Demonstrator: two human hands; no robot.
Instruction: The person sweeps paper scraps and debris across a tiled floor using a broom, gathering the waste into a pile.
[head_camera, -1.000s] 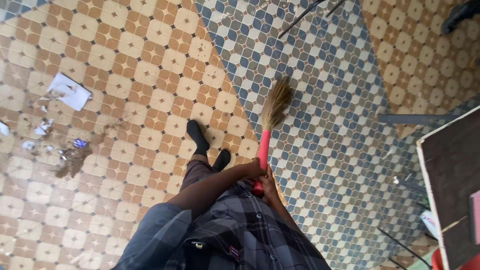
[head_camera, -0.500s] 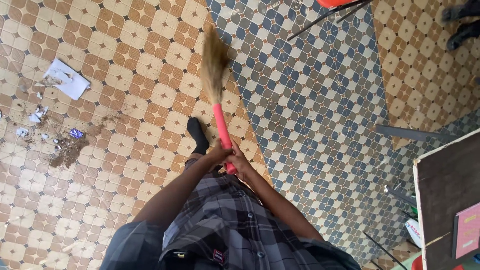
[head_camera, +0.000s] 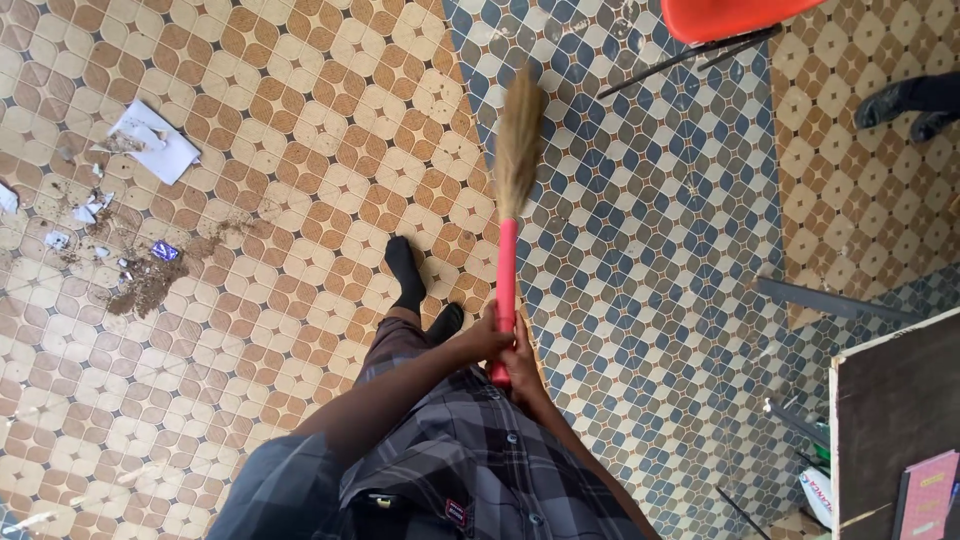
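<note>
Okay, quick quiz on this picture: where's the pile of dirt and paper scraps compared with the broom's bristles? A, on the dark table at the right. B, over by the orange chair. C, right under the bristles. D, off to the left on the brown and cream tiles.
D: the dirt pile and paper scraps lie far left on the brown tiles, while the broom, gripped by the left hand and right hand, points at the blue tiles.

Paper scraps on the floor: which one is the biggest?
The white crumpled sheet on the brown tiles at upper left. It dwarfs the small torn bits below it and the tiny blue scrap beside the dirt pile.
</note>
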